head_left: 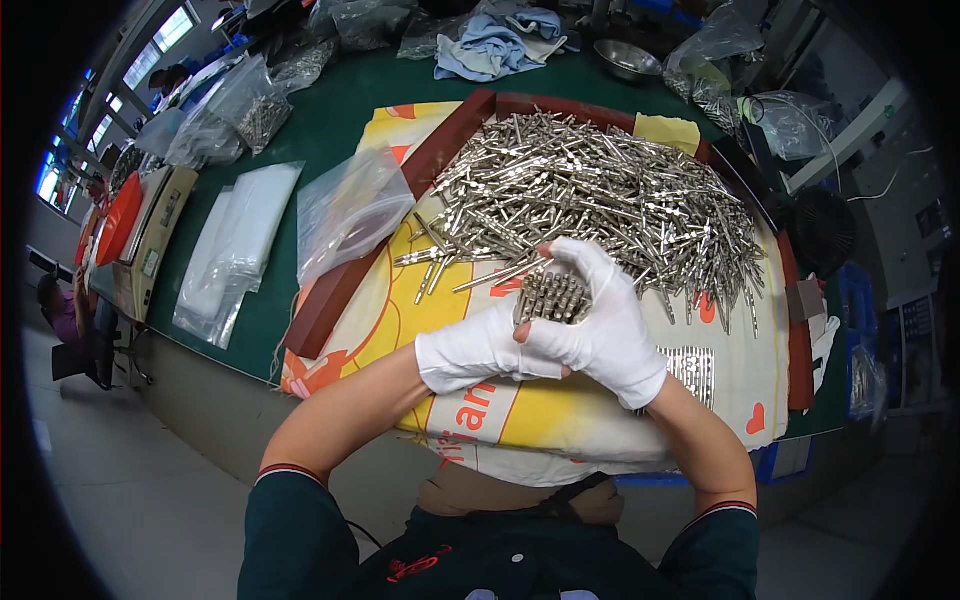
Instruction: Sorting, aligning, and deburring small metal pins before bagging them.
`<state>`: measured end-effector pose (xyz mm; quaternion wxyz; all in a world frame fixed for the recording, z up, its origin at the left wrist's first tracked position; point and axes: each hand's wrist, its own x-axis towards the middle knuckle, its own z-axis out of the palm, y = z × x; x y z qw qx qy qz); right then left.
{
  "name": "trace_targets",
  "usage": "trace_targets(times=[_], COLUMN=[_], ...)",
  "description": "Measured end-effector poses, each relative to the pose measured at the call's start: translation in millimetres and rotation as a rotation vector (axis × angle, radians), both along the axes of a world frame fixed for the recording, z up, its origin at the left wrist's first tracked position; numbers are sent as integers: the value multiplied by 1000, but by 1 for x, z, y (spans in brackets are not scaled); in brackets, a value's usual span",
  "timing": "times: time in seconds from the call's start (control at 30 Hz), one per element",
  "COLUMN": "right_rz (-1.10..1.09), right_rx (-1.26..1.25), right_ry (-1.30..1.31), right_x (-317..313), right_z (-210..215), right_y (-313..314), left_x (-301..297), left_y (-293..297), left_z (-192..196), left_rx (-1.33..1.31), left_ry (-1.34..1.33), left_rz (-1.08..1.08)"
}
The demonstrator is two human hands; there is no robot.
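Note:
Both my hands wear white gloves and are cupped together around a bundle of metal pins (552,297), held end-on toward the camera. My left hand (480,350) wraps the bundle from the left and below. My right hand (610,325) curls over it from the right, thumb and forefinger arched above. Just beyond the hands lies a big heap of loose metal pins (590,195) on a yellow patterned cloth (520,415), with a few strays (435,255) at the near left edge of the heap.
A brown frame (340,290) borders the cloth on a green table (340,110). Clear plastic bags (345,205) and a bag stack (235,250) lie left. A metal bowl (627,60) and blue rags (495,45) sit at the back. Another person (60,310) sits far left.

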<state>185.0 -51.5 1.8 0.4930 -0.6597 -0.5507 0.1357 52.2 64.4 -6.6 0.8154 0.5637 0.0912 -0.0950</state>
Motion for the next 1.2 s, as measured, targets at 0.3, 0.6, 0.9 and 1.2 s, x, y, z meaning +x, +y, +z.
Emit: trace_targets(times=[0.3,0.6,0.9,1.2], right_rz=[-7,116,-69,161], right_rx=[279,245,64,-85], right_ry=[-633,-1050,186,1568], right_x=[-18,-18,-2,-51], right_z=[16,-16,-12,-16], right_y=[-7,6,16,11], left_x=[-10,-63,-71,-6], left_y=[-13,2,-18,-66], left_z=[3,23,-13,-1], left_rx=[359,1253,1168,642], left_ry=[-35,-73,-258,-421], left_rz=[35,301,496,866])
